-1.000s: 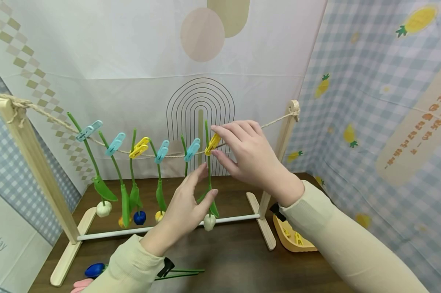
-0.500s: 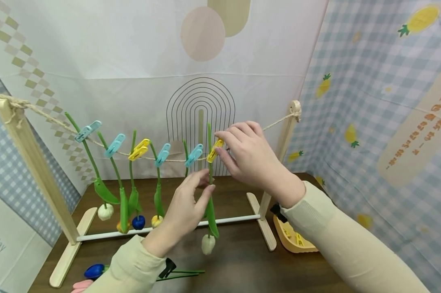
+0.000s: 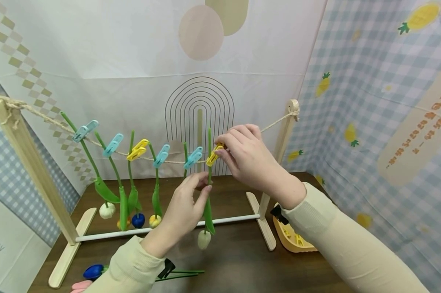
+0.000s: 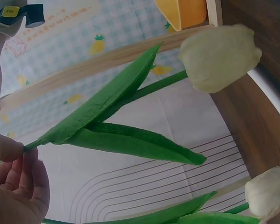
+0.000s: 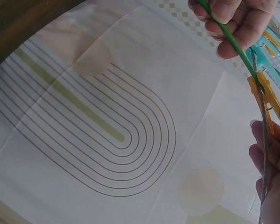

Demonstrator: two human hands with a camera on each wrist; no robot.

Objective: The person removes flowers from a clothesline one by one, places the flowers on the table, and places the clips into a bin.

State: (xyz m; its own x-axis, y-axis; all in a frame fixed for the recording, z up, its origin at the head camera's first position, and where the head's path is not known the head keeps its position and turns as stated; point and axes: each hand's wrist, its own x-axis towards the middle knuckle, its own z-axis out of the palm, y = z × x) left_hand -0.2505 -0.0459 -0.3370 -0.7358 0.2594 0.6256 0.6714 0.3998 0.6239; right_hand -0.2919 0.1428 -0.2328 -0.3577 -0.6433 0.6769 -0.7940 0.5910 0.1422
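A white artificial tulip [image 3: 204, 240] hangs bloom down beside the twine line [image 3: 51, 121]. My left hand [image 3: 185, 207] pinches its green stem between thumb and fingers, above the leaves, as the left wrist view also shows. My right hand [image 3: 249, 162] pinches the handle end of a yellow clothespin [image 3: 211, 158]. In the right wrist view, that clothespin's tip [image 5: 257, 84] meets the stem and the twine; whether it grips both is hard to tell. Left of it, several tulips hang from blue clothespins [image 3: 193, 158] and a yellow one [image 3: 137, 150].
The twine is tied between two wooden posts [image 3: 286, 130], joined low down by a white rod [image 3: 231, 219]. A yellow basket [image 3: 293, 244] with yellow clothespins stands at the right. A blue tulip [image 3: 93, 272] and a pink one [image 3: 82, 285] lie at front left.
My left hand has closed from beside the stem to a pinch on it. The white tulip has come lower. My right hand has moved slightly down with the yellow clothespin, and the line sags more.
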